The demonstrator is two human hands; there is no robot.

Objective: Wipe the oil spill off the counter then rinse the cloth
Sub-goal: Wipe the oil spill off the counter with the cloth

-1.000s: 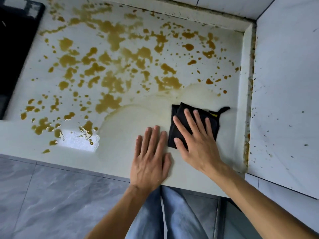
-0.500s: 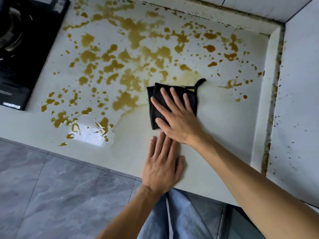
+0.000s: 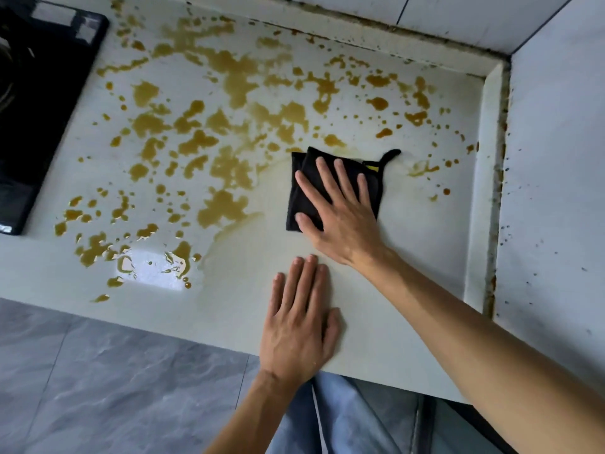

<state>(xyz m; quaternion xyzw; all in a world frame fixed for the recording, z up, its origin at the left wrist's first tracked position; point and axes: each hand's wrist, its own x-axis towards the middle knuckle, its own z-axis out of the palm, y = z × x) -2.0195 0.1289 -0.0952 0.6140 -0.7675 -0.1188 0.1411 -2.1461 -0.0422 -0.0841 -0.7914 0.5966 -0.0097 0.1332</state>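
Here, the right hand (image 3: 340,211) lies flat on the cloth (image 3: 304,194), fingers straight and spread, palm pressing it onto the counter (image 3: 409,257); nothing is curled round it. Cloth is black, folded to a rough square, with a small loop (image 3: 389,157) and a yellow tag at its far right corner. It sits mid-counter, at the near edge of the oil (image 3: 226,165).

Left hand (image 3: 299,326) rests flat on the counter near the front edge, fingers straight and together, just short of the right wrist; it holds nothing.

Oil: amber blotches and drops across the far and left counter, thinner spots toward the right wall (image 3: 556,158). A pale smeared film covers the surface round and before the cloth. Glare patch at front left.

Black hob (image 3: 39,109) at left edge. Grey floor (image 3: 98,371) below; jeans (image 3: 343,421) at bottom.
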